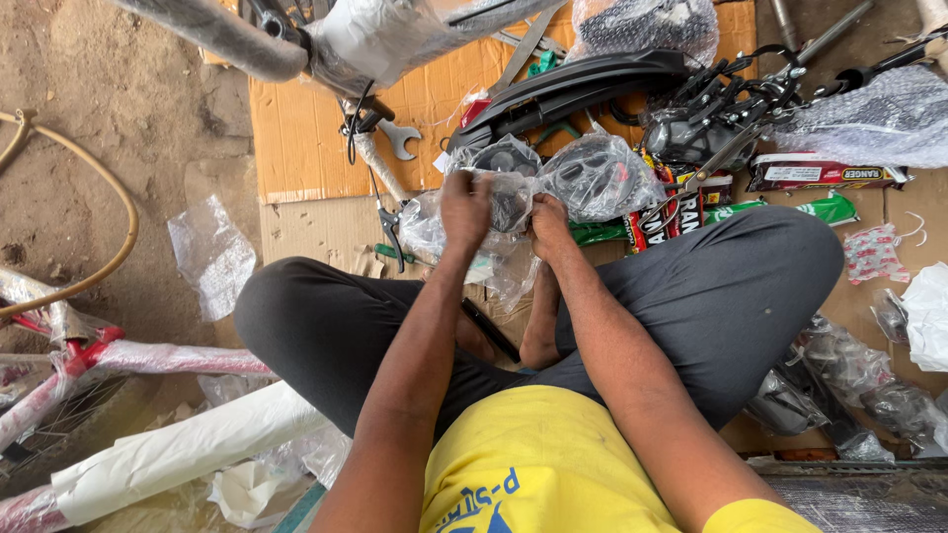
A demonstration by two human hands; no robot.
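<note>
Bagged parts, a wrench, perhaps scissors crowd the held plastic bag.

Bare dirt floor, flattened brown cardboard sheets laid over it, daylight, wrapped bicycle parts scattered around.
</note>
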